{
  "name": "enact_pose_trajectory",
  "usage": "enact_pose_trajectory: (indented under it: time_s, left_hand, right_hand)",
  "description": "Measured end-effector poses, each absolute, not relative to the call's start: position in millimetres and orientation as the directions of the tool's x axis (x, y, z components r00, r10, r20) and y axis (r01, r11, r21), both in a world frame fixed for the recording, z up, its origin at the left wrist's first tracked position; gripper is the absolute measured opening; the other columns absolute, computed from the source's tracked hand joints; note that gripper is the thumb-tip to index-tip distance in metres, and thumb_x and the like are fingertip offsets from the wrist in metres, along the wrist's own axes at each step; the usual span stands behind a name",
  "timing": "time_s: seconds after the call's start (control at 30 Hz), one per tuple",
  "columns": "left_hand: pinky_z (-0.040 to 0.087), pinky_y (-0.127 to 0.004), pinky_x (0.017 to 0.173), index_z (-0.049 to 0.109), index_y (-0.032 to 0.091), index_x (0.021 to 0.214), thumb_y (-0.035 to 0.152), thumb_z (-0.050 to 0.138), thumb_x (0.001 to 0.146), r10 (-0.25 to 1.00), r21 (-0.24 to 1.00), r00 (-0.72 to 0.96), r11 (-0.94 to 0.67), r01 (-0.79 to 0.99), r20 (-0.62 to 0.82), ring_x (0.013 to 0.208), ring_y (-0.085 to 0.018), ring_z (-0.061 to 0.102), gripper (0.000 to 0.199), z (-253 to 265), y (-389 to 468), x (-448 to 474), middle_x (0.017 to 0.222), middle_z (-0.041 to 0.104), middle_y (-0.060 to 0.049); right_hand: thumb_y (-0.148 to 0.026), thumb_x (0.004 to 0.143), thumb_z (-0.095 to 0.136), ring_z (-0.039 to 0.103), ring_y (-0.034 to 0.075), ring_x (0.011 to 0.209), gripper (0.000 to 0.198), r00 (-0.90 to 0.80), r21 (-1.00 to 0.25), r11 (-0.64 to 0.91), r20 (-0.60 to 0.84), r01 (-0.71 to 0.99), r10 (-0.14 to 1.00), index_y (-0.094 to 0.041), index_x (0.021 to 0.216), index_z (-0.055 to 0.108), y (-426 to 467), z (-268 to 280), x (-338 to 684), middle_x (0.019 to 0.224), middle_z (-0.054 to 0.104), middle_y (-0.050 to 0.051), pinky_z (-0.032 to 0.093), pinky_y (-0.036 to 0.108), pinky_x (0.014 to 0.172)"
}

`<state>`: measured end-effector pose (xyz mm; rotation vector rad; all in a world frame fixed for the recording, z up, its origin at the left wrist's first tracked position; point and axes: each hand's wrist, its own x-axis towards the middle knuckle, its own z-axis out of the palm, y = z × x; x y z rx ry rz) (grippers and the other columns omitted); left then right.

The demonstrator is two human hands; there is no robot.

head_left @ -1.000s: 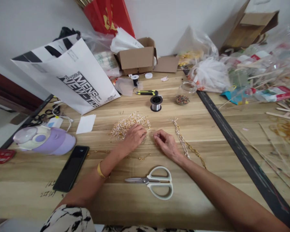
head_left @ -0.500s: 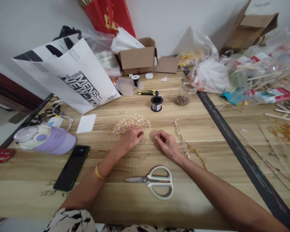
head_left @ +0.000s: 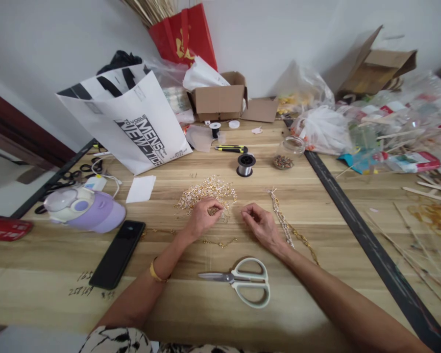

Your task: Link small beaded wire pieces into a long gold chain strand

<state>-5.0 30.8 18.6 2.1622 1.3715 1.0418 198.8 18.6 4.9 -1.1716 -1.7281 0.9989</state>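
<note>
My left hand (head_left: 203, 216) rests at the near edge of a pile of small gold and clear beads (head_left: 198, 192), thumb and fingertips pinched together. Whatever lies between them is too small to make out. Facing it across a narrow gap, my right hand (head_left: 260, 226) is also pinched, and its fingertips hide anything held. Just right of that hand lie a silver and a gold bead strand (head_left: 283, 223), joined at the top. A short gold chain (head_left: 220, 243) lies below the left hand. White-handled scissors (head_left: 242, 280) lie nearer to me, blades pointing left.
Beyond the pile are a wire spool (head_left: 245, 165), a yellow-black utility knife (head_left: 231, 148) and a jar of beads (head_left: 284, 159). A phone (head_left: 117, 254) and a purple bottle (head_left: 90, 210) lie left. A white bag (head_left: 132, 127) stands behind; a dark strip (head_left: 356, 225) crosses the right.
The whole view has shifted slightly, so things appear a little lower and farther right. Both hands stay pinched, in nearly the same place beside the pile.
</note>
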Motion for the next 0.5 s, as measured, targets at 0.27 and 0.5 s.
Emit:
enact_pose_trajectory:
  time_s: [0.27, 0.5]
  left_hand:
    - [0.049, -0.027, 0.067, 0.064, 0.014, 0.073, 0.010, 0.059, 0.073, 0.924, 0.733, 0.174, -0.376, 0.567, 0.340, 0.068, -0.014, 0.060, 0.006, 11.5, 31.7, -7.3, 0.072, 0.066, -0.003]
    - [0.051, -0.024, 0.064, 0.062, 0.013, 0.077, 0.009, 0.060, 0.072, 0.947, 0.793, 0.113, -0.313, 0.523, 0.300, 0.066, -0.012, 0.061, 0.007, 10.0, 28.7, -7.5, 0.073, 0.066, -0.003]
  right_hand:
    - [-0.028, 0.085, 0.048, 0.048, 0.012, 0.056, 0.013, -0.326, -0.885, 0.299, 0.182, 0.357, 0.928, -0.018, 0.080, 0.056, 18.3, 14.7, 193.5, 0.066, 0.056, 0.000, 0.037, 0.022, 0.052]
    - [-0.025, 0.084, 0.047, 0.049, 0.012, 0.056, 0.012, -0.368, -0.872, 0.335, 0.198, 0.356, 0.908, -0.017, 0.081, 0.056, 27.9, 16.2, 183.3, 0.065, 0.056, 0.000, 0.038, 0.023, 0.053]
